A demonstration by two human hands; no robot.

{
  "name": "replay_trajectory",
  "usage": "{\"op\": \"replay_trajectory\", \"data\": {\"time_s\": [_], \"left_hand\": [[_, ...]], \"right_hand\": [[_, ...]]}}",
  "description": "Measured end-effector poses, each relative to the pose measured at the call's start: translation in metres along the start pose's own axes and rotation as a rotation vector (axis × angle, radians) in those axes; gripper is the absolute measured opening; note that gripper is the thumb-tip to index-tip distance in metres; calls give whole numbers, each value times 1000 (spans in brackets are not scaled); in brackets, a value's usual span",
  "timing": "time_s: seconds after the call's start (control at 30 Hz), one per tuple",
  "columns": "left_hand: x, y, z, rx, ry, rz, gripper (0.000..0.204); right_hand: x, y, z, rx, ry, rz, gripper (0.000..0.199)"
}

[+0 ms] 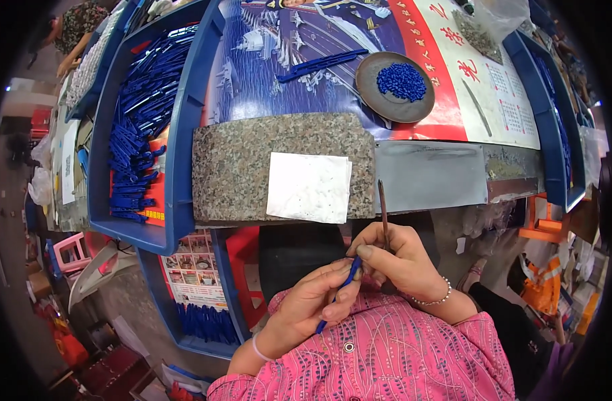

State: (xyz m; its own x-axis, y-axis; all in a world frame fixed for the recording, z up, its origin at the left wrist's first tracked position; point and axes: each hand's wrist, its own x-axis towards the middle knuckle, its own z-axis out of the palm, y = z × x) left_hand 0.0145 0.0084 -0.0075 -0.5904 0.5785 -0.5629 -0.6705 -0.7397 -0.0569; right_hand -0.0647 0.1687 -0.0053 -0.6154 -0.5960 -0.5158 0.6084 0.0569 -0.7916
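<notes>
My left hand (314, 299) is closed round a slim blue plastic piece (354, 269), held slantwise in front of my body. My right hand (406, 262) grips a thin, dark, pointed tool (383, 204) that sticks up between the fingers. Its thumb and forefinger meet at the upper end of the blue piece; they partly hide what they touch there. Just beyond my hands, folded white paper (309, 187) with small dark specks lies on a speckled stone slab (232, 170). Small blue parts fill a round brown dish (366, 87) farther back.
A blue tray (179, 147) of many blue pieces stands at left; another tray (236, 294) sits lower. Several long blue pieces (323, 65) lie on the poster-covered table. A grey plate (430, 175) adjoins the slab. At right is a third blue tray (530, 60).
</notes>
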Motion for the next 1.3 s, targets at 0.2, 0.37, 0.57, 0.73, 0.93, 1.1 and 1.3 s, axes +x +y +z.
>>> {"op": "replay_trajectory", "data": {"time_s": [0.2, 0.37, 0.57, 0.73, 0.93, 1.1, 1.3], "left_hand": [[-2, -1, -3, 51, -20, 50, 18], [-4, 0, 0, 54, 33, 69, 17], [-5, 4, 4, -52, 48, 26, 16], [-4, 4, 0, -82, 9, 3, 16], [-4, 3, 0, -67, 11, 11, 18], [-10, -6, 10, 718, 255, 363, 12], [-10, -13, 15, 1335, 398, 758, 18]], "right_hand": [[2, 0, 3, -14, -12, -16, 18], [4, 2, 4, -9, -13, -13, 17], [7, 4, 3, 32, -8, 14, 17], [8, 3, 3, 34, -3, 20, 18], [8, 4, 2, 41, -25, 5, 17], [5, 0, 2, 96, -64, 19, 15], [1, 3, 0, 138, 1, -19, 11]]}}
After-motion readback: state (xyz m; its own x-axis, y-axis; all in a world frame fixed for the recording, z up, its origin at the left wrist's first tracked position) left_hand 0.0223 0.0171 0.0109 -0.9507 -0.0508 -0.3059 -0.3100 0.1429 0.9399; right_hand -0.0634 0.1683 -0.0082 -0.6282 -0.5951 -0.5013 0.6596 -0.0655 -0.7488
